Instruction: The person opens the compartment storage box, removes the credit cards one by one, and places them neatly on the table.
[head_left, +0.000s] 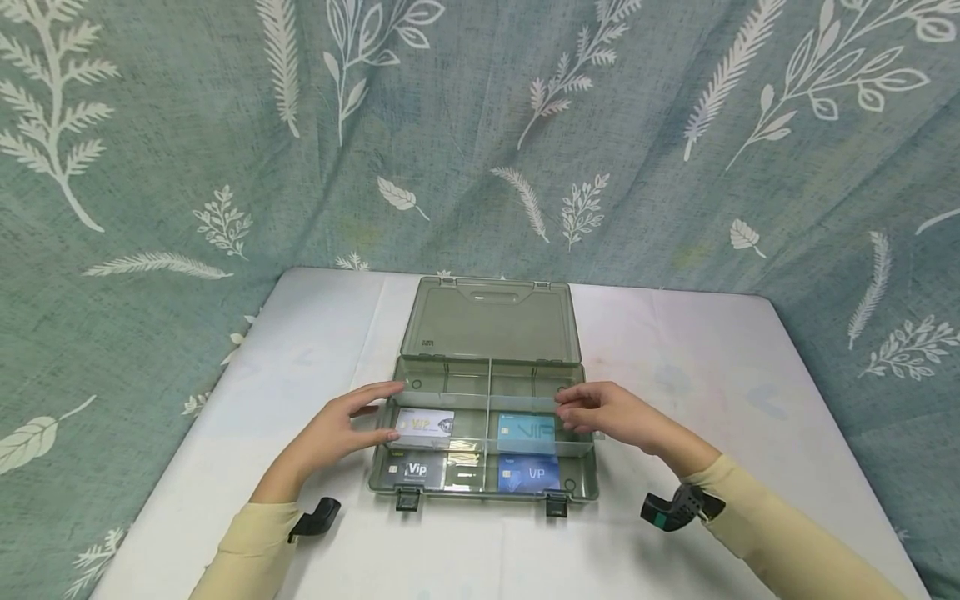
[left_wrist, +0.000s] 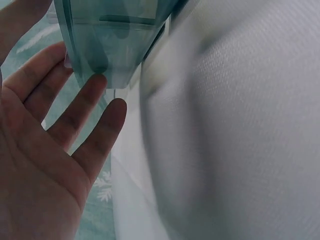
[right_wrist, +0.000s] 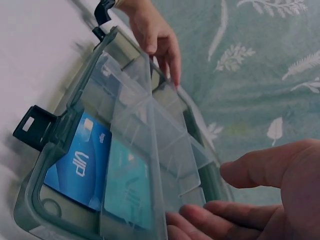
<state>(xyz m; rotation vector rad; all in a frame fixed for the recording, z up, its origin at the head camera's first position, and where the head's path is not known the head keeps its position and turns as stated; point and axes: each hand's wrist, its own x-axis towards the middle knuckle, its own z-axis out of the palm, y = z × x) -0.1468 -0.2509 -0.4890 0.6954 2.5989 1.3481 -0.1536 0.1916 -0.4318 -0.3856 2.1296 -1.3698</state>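
A translucent grey-green divided box (head_left: 483, 498) lies on the table with its lid (head_left: 495, 321) folded back. My left hand (head_left: 341, 425) is at the box's left end, its fingers extended by the wall in the left wrist view. At the right end, my right hand (head_left: 611, 414) reaches over the rim with fingers loosely bent. The right wrist view shows a gap between thumb and fingers, with nothing held. In the left compartments lie a white VIP card (head_left: 423, 422) and a dark Vip card (head_left: 412, 470). A teal VIP card (head_left: 525, 432) and a blue VIP card (head_left: 528, 473) lie on the right.
Two dark latches, the left latch (head_left: 407, 500) and right latch (head_left: 557, 506), hang at the box's front edge. A white cloth covers the table (head_left: 675, 350). Behind it hangs a green leaf-patterned curtain (head_left: 465, 125). A black device sits at each wrist.
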